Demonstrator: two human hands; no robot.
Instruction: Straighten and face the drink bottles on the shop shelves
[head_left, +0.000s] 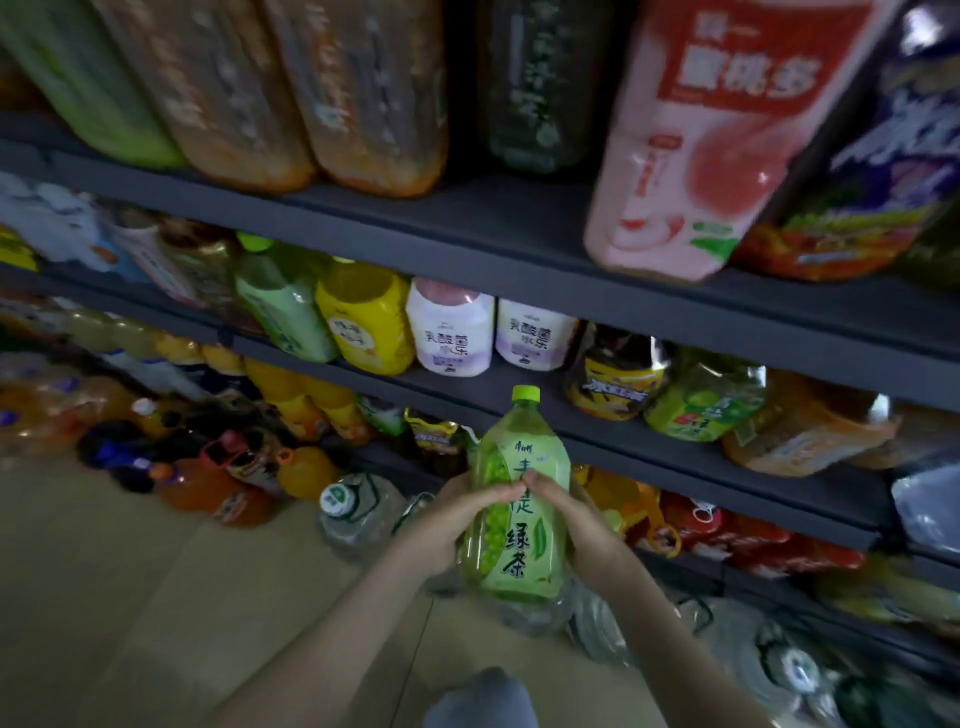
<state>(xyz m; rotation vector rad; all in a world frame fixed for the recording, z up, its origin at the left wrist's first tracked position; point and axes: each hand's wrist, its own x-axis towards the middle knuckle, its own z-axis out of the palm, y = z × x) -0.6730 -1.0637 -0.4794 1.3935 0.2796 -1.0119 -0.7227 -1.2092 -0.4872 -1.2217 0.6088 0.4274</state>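
Holding a big green tea bottle off the shelves, both hands are wrapped round its middle in the head view: the left hand cups the left flank, the right hand the right, fingertips meeting across the label. Both are closed on the bottle, nothing else in them. It stands nearly upright, lime-green cap at the top, label turned toward the camera, held out in front of the lower shelves.

Just above the hands runs a dark shelf edge, and on it, up and left, a yellow bottle and two white yoghurt-drink bottles stand side by side. Up and right of the hands sits a green tea bottle of the same kind, leaning, next to an iced-tea bottle. Below and around the hands, water jugs crowd the floor.

My read: this is mid-carry, the bottle picked out and not yet placed. Next it wants a slot beside its twin up to the right, set down upright, label outward, without knocking the leaning neighbours.
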